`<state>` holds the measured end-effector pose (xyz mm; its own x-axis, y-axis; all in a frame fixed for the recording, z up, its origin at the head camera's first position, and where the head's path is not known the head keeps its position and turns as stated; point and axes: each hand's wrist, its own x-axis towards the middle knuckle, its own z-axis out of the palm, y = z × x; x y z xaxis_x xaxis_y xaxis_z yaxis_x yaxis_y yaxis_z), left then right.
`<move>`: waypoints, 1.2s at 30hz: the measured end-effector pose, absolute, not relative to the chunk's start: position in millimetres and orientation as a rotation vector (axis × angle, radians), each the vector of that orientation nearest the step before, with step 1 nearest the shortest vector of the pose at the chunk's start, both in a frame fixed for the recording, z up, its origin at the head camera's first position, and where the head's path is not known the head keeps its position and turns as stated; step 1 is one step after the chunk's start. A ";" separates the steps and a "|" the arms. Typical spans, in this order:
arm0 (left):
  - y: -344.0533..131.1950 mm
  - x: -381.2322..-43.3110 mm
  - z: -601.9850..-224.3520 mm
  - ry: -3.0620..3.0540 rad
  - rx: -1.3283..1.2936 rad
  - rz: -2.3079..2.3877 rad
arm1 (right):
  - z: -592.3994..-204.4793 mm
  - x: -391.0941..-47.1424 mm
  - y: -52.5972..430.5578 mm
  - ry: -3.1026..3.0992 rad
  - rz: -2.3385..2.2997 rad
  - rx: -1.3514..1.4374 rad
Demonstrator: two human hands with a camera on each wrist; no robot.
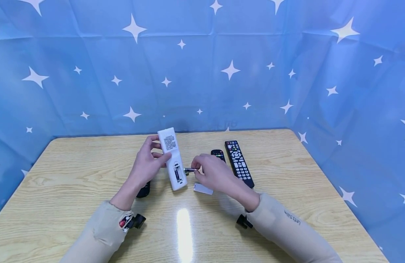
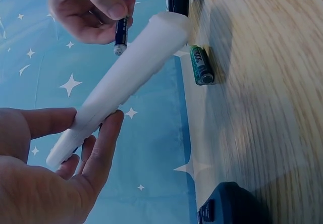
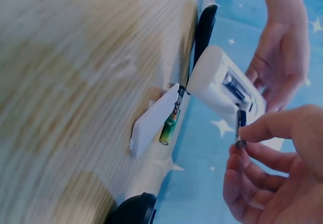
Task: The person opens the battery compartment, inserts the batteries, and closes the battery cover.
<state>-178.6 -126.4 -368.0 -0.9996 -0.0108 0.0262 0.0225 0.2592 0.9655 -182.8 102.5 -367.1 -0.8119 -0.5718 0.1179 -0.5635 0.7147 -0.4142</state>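
My left hand (image 1: pixel 146 163) holds a white remote control (image 1: pixel 168 146) up off the table, its back turned toward me. The thumb lies on the back, near the uncovered battery compartment (image 1: pixel 177 173), where one dark battery (image 3: pixel 234 88) sits. Between thumb and fingers, my right hand (image 1: pixel 217 173) pinches another dark battery (image 3: pixel 240 133), whose end is at the compartment's edge; whether it touches is hard to tell. Below, a white battery cover (image 1: pixel 203 189) lies on the table, with a green battery (image 2: pixel 201 65) beside it.
To the right lie a long black remote (image 1: pixel 239 164) and a shorter black remote (image 1: pixel 218 154), partly hidden by the right hand. Another black remote (image 1: pixel 143 190) lies under the left wrist. A starred blue curtain (image 1: pixel 202 73) hangs behind the wooden table (image 1: pixel 74 175).
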 end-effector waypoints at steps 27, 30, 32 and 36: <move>-127.3 -179.4 -369.6 -2.347 0.030 -2.055 | -370.3 -172.4 90.9 2.835 -0.787 -1.039; -127.6 -179.6 -369.5 -2.340 0.032 -2.070 | -370.4 -172.3 89.5 2.820 -0.795 -1.050; -127.8 -179.7 -369.6 -2.341 0.032 -2.072 | -369.9 -172.3 88.8 2.809 -0.801 -1.059; -127.5 -179.6 -369.3 -2.346 0.036 -2.075 | -369.6 -172.8 88.1 2.794 -0.813 -1.072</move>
<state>-179.6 -127.5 -369.3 -0.9997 -0.0237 -0.0078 -0.0106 0.1220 0.9925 -172.8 88.1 -369.6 -0.7604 -0.6333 0.1442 -0.6117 0.6237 -0.4866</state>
